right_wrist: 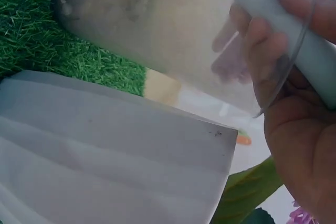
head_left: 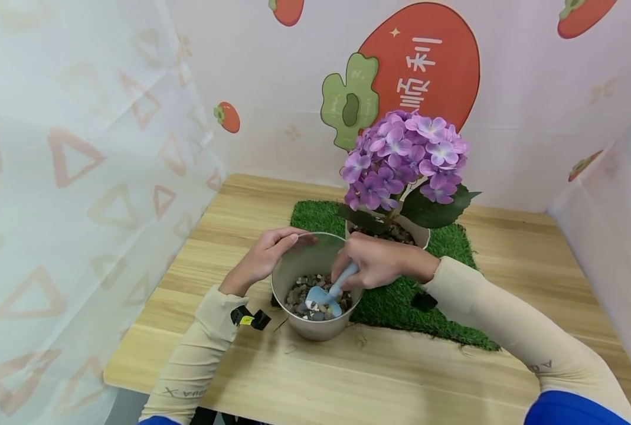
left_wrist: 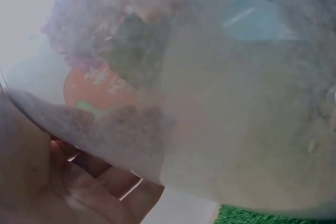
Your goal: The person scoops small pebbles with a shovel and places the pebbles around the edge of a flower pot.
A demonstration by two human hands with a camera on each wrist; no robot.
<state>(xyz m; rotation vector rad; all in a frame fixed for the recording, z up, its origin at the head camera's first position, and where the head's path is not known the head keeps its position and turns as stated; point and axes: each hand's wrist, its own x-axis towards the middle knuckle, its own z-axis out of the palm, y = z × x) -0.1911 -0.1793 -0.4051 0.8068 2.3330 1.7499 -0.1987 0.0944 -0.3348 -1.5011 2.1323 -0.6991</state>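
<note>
A clear plastic bucket (head_left: 317, 333) stands near the front of the table, with a layer of small mixed stones (head_left: 297, 295) in its bottom. My left hand (head_left: 264, 255) holds the bucket's rim on its left side; in the left wrist view its fingers (left_wrist: 113, 182) lie against the hazy wall. Inside the bucket, my right hand (head_left: 370, 260) grips the handle of a light blue toy shovel (head_left: 317, 295), whose blade is down among the stones. The right wrist view shows the thick shovel handle (right_wrist: 262, 3) within the curled fingers of that hand.
Right behind the bucket, a white flowerpot (head_left: 418, 233) with stones and a purple hydrangea (head_left: 400, 156) stands on a green turf mat (head_left: 400, 310). The wooden table (head_left: 198, 260) meets a printed backdrop (head_left: 278, 153) at the back and left.
</note>
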